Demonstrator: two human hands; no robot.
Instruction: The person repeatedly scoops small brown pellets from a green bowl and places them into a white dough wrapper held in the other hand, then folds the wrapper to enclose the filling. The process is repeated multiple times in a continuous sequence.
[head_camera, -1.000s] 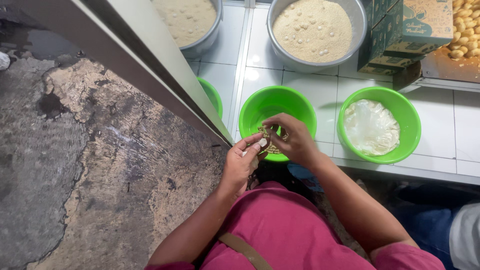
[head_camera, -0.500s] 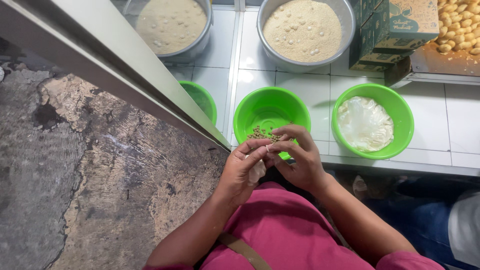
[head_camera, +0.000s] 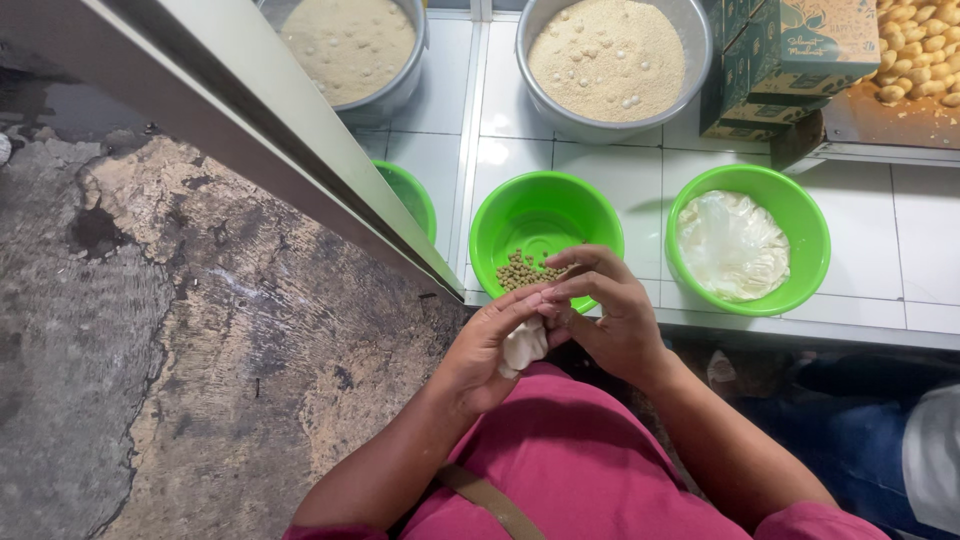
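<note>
Head view: a pale dough lump (head_camera: 524, 345) is pinched between the left hand (head_camera: 487, 350) and right hand (head_camera: 612, 315), held in the air just in front of the tiled bench (head_camera: 930, 230) edge, below the green bowl of small beans (head_camera: 545, 228). Left fingers (head_camera: 520, 305) are curled shut on the lump; right fingers are closed against its top. Risks, as judged: soft dough could be torn by too hard a pinch; anything dropped would miss the bowl and land on the pink shirt (head_camera: 570, 460)
</note>
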